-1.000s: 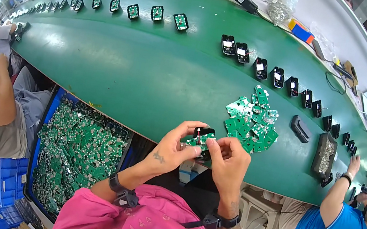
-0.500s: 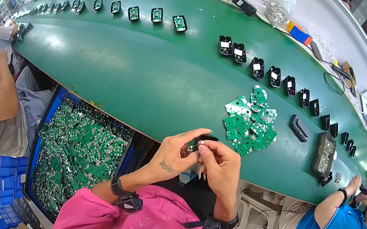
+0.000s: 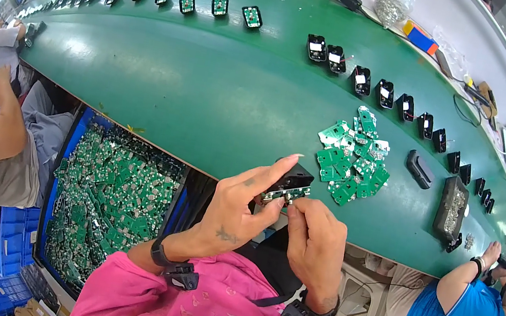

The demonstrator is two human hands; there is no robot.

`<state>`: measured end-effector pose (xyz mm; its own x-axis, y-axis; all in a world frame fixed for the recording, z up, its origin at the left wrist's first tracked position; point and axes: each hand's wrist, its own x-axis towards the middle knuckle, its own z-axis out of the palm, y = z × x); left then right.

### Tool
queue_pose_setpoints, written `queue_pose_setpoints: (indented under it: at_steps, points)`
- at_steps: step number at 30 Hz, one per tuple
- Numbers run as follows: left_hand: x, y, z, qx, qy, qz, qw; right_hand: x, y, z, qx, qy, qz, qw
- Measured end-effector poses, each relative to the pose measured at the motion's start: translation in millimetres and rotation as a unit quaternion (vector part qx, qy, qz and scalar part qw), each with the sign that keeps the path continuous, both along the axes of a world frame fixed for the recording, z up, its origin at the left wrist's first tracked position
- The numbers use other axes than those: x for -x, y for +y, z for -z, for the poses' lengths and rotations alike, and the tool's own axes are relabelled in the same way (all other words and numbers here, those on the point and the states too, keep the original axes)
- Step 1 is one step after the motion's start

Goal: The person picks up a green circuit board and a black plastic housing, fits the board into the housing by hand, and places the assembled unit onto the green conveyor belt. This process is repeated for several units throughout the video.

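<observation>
My left hand [image 3: 233,212] grips a small black plastic housing [image 3: 298,177] at the near edge of the green table. A green circuit board [image 3: 280,195] shows at the housing's near side, close to the left thumb. My right hand [image 3: 318,240] is closed in a pinch just right of the board; whatever lies between its fingertips is too small to make out. Beyond the hands, a loose pile of green circuit boards [image 3: 350,165] lies on the table.
Open black housings [image 3: 361,81] stand in a row at the far right, and housings with boards [image 3: 219,6] line the far left. A black tray [image 3: 439,221] of small metal parts sits right. A blue crate [image 3: 69,149] full of boards is at lower left. Co-workers [image 3: 455,315] sit on both sides.
The black housing has come up and tilted into clearer view in my left hand. My right hand has moved slightly right and down, its fingertips now beside the board. The view has shifted slightly.
</observation>
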<state>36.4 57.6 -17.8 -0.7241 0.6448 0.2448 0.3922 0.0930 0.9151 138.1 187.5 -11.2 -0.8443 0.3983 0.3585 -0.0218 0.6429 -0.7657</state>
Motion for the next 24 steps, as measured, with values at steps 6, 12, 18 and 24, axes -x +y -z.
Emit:
queue_pose_setpoints:
  at_steps: [6, 12, 18, 24]
  points:
    - [3, -3, -7, 0.012, 0.04, 0.044, 0.998, -3, 13, -7, 0.03, -0.024, -0.075, 0.996]
    - [4, -8, -9, 0.043, 0.061, 0.088, 0.993, -9, 18, -10, 0.071, -0.064, -0.101, 0.99]
    - [0, -6, -9, 0.054, 0.079, 0.092, 0.991, -11, 22, -12, 0.085, -0.097, -0.113, 0.985]
    - [-8, -4, -8, 0.11, 0.171, 0.063, 0.977, -11, 14, -3, 0.075, -0.076, -0.083, 0.991]
